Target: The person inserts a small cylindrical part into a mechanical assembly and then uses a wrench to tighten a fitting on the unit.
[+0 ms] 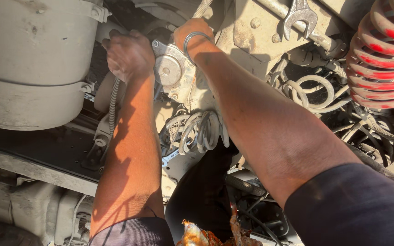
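My left hand (128,54) reaches up beside a grimy round metal valve unit (175,72) bolted under a vehicle; its fingers curl at the unit's left side, and what they grip is hidden. My right hand (192,32), with a metal bangle at the wrist, reaches behind the unit's top right; its fingers are out of sight. Both forearms stretch up from the bottom of the view.
A large grey cylindrical tank (33,64) fills the upper left. An open-ended spanner (299,16) rests on a frame part at the top. A red coil spring (384,54) stands at the right. Coiled grey hoses (201,132) and more tubing (315,91) hang around the unit.
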